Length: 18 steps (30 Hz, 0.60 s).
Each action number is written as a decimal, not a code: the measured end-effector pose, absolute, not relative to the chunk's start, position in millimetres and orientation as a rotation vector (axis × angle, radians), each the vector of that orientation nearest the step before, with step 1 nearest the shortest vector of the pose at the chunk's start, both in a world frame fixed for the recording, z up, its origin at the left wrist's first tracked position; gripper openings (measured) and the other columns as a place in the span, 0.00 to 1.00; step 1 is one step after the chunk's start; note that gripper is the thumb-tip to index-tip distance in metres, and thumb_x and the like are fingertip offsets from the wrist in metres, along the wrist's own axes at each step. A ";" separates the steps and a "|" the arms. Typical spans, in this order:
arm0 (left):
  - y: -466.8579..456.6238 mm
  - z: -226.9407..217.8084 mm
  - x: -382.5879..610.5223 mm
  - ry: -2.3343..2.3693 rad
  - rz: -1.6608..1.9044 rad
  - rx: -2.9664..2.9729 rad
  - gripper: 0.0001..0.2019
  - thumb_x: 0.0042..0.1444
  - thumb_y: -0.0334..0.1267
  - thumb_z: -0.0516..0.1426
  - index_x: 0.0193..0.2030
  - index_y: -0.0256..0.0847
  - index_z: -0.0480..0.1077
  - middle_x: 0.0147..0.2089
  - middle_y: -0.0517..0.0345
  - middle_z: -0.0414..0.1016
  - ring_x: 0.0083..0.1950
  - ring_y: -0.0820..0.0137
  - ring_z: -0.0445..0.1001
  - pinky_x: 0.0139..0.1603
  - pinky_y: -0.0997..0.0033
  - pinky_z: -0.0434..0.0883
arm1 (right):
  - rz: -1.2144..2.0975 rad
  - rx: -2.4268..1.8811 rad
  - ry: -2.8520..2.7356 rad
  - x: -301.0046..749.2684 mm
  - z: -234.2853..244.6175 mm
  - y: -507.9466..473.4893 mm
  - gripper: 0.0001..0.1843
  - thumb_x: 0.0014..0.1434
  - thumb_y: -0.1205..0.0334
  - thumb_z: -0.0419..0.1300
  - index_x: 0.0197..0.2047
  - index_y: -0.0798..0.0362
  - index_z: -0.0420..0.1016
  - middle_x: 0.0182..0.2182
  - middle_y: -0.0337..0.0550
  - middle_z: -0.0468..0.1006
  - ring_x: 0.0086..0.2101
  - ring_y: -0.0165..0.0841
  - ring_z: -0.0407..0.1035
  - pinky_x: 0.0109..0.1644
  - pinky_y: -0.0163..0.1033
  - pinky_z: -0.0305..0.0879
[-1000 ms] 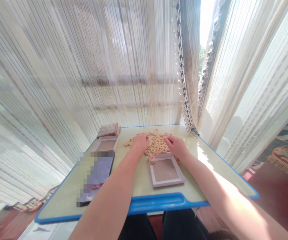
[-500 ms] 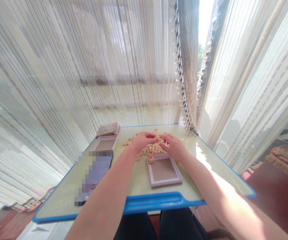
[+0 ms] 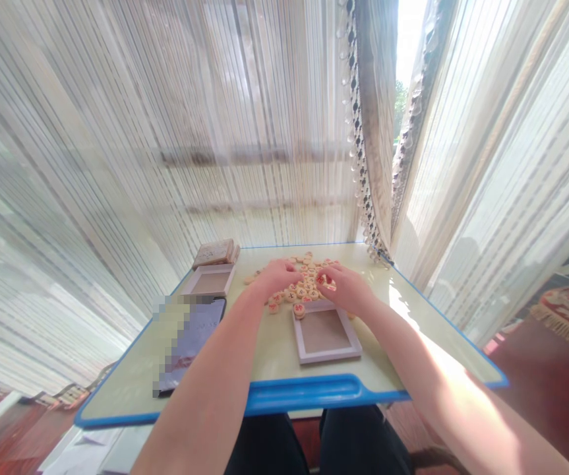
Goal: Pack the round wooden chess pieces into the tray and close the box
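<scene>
Nearest is the blue-rimmed table (image 3: 308,396) across the lap, with both bare forearms reaching over it. To the left lies a dark flat item (image 3: 196,333), part blurred. A white-rimmed shallow box (image 3: 328,357) sits empty at the middle, with 1 round disc (image 3: 299,310) touching its far left corner.

Risk, as a judgement: the wooden discs (image 3: 304,289) lie loose and crowded on a smooth top, so a fast sweep could scatter them past the far or right edge. That 1 disc at the corner looks easy to knock away. A wrist dragged back could shove the shallow box toward the near lip. Stacked discs could slip if pinched off-centre.

Hands sit just beyond the box, on the disc pile:
- left hand (image 3: 277,277) – palm down, fingers loosely curled over the pile's left side and touching discs. Cannot tell if any disc is pinched.
- right hand (image 3: 346,289) – palm down on the pile's right side, fingertips bent toward the red-marked discs at the centre. A grip there cannot be confirmed either.

The 2 hands are near each other, not touching.

Farther left is a second shallow box (image 3: 208,291), with a folded board (image 3: 213,253) just behind it. Sheer curtains (image 3: 190,132) and a beaded trim (image 3: 363,171) hang behind the table.
</scene>
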<state>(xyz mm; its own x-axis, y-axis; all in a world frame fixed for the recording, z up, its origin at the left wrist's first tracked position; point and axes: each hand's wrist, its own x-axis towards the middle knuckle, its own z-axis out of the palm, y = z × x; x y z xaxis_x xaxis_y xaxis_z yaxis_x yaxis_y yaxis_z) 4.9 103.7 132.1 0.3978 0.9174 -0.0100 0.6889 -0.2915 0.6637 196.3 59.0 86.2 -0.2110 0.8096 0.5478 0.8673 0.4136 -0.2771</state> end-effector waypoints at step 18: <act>96.5 141.6 -5.4 1.437 -0.083 2.163 0.07 0.38 0.38 0.57 0.23 0.38 0.74 0.30 0.55 0.78 0.23 0.74 0.69 0.20 0.77 0.60 | 0.271 -1.353 -2.470 185.1 98.0 26.1 0.09 0.49 0.54 0.60 0.25 0.50 0.74 0.22 0.36 0.74 0.22 0.27 0.61 0.24 0.33 0.48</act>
